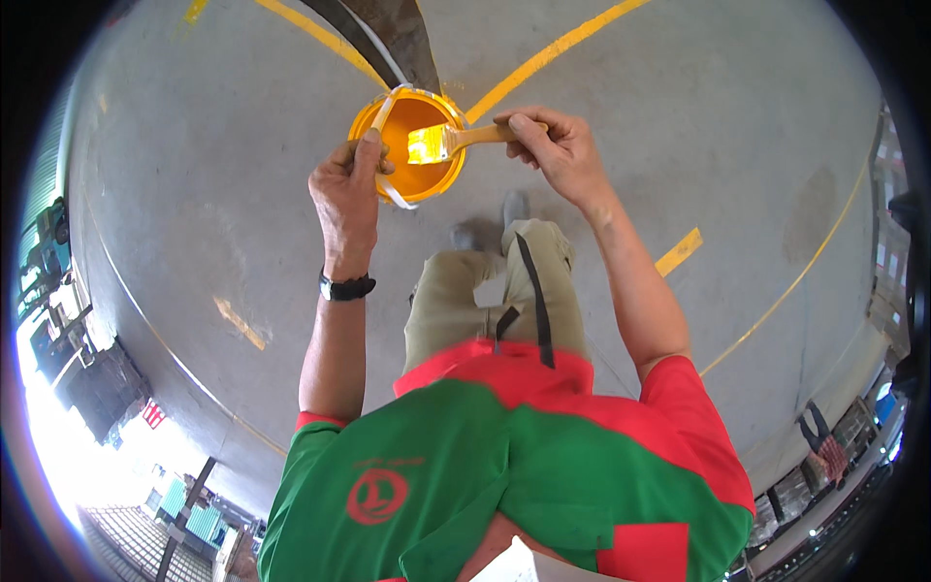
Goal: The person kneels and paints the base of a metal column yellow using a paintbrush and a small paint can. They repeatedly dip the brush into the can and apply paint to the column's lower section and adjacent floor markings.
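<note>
My left hand (354, 175) is closed around the white handle (386, 109) of a yellow paint bucket (458, 177), which hangs at the top middle of the head view. Yellow-orange paint coats the bucket's inside. In my right hand (555, 145) is a paintbrush (475, 136), gripped by its wooden handle between thumb and fingers. Its bristles, covered in bright yellow paint, are over the bucket's mouth. Whether they touch the inner wall I cannot tell.
Yellow lines (553, 60) are painted on the grey concrete floor (718, 145). A dark curved strip (398, 39) lies beyond the bucket. My shoes (515, 206) stand just nearer than it. Another person (830, 454) is far off at the lower right, beside stacked goods.
</note>
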A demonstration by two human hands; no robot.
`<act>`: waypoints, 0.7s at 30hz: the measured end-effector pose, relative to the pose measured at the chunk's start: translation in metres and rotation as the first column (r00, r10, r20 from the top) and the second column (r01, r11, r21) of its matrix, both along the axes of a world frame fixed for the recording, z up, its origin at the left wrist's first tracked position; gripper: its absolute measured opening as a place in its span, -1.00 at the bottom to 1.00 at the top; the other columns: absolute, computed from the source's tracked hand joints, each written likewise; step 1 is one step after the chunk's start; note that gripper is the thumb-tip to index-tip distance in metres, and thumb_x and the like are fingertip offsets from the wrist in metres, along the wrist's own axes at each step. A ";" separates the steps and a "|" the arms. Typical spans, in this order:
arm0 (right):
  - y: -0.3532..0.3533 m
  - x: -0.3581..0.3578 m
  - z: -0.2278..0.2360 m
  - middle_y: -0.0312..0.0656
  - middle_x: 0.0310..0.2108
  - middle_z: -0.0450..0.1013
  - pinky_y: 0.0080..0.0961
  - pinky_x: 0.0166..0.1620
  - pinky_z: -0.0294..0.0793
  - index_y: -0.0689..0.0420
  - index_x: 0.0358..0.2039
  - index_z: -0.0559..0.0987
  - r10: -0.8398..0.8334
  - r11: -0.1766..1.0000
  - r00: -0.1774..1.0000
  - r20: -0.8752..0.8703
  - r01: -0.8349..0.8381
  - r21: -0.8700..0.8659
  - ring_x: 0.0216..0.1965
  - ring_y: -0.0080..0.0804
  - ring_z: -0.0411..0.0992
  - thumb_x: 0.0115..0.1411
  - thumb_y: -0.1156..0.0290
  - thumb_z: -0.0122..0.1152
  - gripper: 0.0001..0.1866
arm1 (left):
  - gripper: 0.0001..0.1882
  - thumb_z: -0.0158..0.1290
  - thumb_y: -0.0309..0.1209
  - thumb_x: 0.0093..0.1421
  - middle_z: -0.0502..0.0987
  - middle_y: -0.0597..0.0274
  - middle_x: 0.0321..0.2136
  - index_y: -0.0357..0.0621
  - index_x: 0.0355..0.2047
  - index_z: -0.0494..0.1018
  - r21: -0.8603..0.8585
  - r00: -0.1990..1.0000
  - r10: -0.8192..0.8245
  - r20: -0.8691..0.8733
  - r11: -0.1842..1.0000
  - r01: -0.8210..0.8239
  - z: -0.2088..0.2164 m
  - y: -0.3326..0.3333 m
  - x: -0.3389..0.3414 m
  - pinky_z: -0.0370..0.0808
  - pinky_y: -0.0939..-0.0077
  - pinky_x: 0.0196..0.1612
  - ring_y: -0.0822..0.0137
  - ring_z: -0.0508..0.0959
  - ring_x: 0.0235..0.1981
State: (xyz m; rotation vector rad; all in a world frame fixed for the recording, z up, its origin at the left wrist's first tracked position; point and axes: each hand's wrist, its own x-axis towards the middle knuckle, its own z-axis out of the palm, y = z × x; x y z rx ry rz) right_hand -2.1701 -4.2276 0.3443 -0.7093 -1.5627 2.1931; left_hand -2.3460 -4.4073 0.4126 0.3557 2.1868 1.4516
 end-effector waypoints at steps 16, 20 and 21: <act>-0.058 -0.154 -0.072 0.03 -0.36 0.61 -0.21 -0.20 0.59 0.19 -0.25 0.67 0.437 0.282 0.809 0.393 -0.538 0.795 -0.31 0.00 0.61 0.18 0.30 0.31 -0.77 | -0.66 0.18 -0.22 0.32 0.54 0.33 -0.59 -0.31 -0.39 0.63 -0.069 0.970 -0.032 -0.240 0.997 0.016 -0.076 -0.023 -0.038 0.37 0.68 -0.43 0.60 0.42 -0.54; -0.066 -0.164 -0.094 0.01 -0.40 0.62 -0.18 -0.18 0.60 0.16 -0.21 0.69 0.404 0.127 0.793 0.456 -0.542 0.831 -0.33 -0.03 0.61 0.17 0.31 0.31 -0.76 | -0.63 0.18 -0.19 0.31 0.57 0.30 -0.59 -0.34 -0.37 0.63 -0.028 0.969 -0.006 -0.247 1.000 0.000 -0.102 -0.033 -0.044 0.39 0.65 -0.45 0.57 0.46 -0.56; -0.061 -0.159 -0.096 0.01 -0.40 0.62 -0.18 -0.19 0.60 0.16 -0.20 0.69 0.394 0.160 0.779 0.489 -0.582 0.797 -0.34 -0.03 0.61 0.17 0.31 0.31 -0.76 | -0.61 0.18 -0.18 0.29 0.59 0.27 -0.59 -0.36 -0.36 0.64 -0.024 0.966 -0.004 -0.260 1.000 -0.002 -0.109 -0.036 -0.046 0.42 0.63 -0.45 0.55 0.48 -0.57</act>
